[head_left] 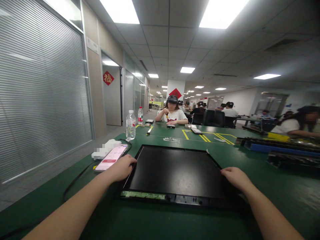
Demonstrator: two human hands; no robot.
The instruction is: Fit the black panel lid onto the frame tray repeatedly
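Observation:
A black LCD screen panel (175, 170) in a dark frame lies in front of me, its surface reflecting the ceiling light. Along its near edge runs a narrow green circuit board (143, 195). My left hand (125, 166) grips the panel's left edge, thumb and fingers closed on the rim. At the opposite side, my right hand (236, 177) pinches the right edge; its lower fingers are partly hidden. Close by my left hand lies a phone (111, 158) with a lit screen.
The green table (250, 156) bears yellow tape markings. A water bottle (130, 126) and a red-capped bottle (140, 115) stand beyond the phone, near a black cable (77, 178). Dark strips and a blue bar (272, 149) lie at right. A person (172, 115) sits opposite.

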